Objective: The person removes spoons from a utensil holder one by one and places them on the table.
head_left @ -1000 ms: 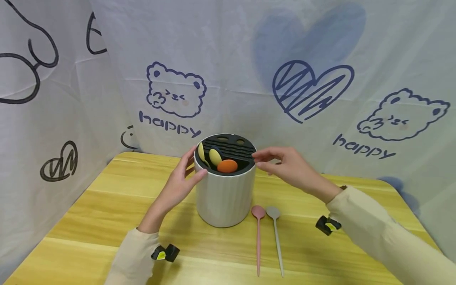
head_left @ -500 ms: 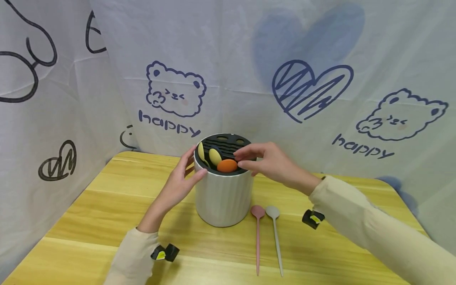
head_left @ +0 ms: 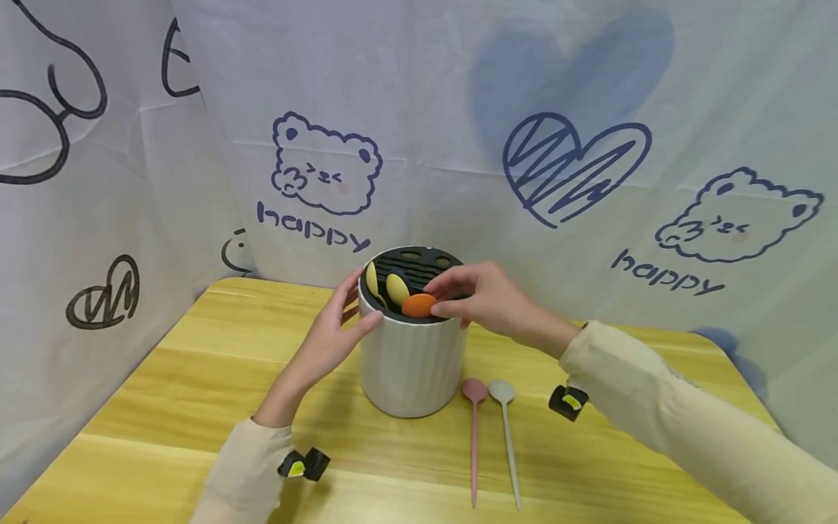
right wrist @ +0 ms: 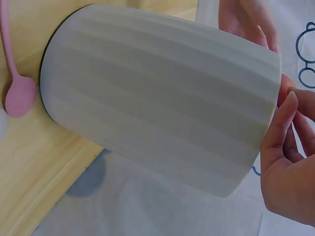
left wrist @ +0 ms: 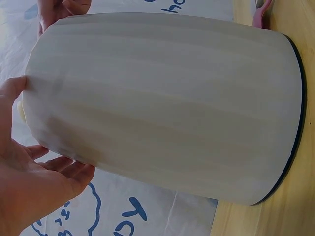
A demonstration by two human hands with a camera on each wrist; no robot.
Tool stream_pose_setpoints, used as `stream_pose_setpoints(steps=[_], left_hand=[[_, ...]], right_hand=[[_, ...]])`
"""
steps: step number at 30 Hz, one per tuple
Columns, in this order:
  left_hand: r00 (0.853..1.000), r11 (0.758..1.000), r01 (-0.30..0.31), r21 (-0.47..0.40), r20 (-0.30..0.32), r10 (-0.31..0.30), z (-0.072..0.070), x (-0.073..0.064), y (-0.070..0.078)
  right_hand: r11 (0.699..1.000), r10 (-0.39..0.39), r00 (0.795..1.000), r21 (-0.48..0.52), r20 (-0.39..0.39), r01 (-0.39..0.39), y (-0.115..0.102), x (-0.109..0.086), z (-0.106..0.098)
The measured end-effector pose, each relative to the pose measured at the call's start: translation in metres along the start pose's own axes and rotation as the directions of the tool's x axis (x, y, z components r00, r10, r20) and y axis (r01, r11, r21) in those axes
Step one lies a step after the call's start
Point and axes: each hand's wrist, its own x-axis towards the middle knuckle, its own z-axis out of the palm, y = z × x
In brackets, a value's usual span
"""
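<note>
A white ribbed utensil holder (head_left: 412,371) with a black slotted top (head_left: 419,266) stands upright on the table. My left hand (head_left: 332,331) steadies it from the left, thumb at the front rim and fingers round the side. My right hand (head_left: 491,302) pinches the edge of an orange spoon (head_left: 416,306) that sits in the front opening, its handle hidden inside. Behind it, two yellow spoon heads (head_left: 396,289) poke out at the left. In the right wrist view, thumb and forefinger meet just beyond the holder's rim.
On the wooden table (head_left: 262,378), a pink spoon (head_left: 474,407) and a light grey spoon (head_left: 505,407) lie side by side, right of the holder, handles toward me. A white printed cloth (head_left: 432,109) hangs behind and on the left.
My right hand has moved left from the holder's right rim to the orange spoon and now pinches it. The left hand has stayed on the holder.
</note>
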Motion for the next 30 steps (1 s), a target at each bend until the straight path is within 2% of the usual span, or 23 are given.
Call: stream_pose_setpoints(steps=[3, 11, 16, 30], left_hand=[[1.0, 1.0, 0.005, 0.001, 0.006, -0.005, 0.001, -0.001, 0.001], [1.0, 1.0, 0.003, 0.015, 0.004, -0.003, 0.0, 0.002, 0.002], [1.0, 1.0, -0.001, 0.015, 0.01, 0.0, 0.002, 0.004, 0.002], [1.0, 1.0, 0.001, 0.004, -0.001, -0.001, 0.002, 0.002, -0.001]], right_hand=[[1.0, 0.008, 1.0, -0.007, 0.008, -0.008, 0.004, 0.0, 0.002], [0.998, -0.059, 0.998, -0.028, -0.011, 0.059, 0.007, 0.0, 0.006], [0.997, -0.07, 0.997, -0.031, -0.023, 0.07, 0.009, -0.001, 0.006], [0.99, -0.139, 0.988, -0.003, -0.063, 0.139, -0.001, 0.0, -0.001]])
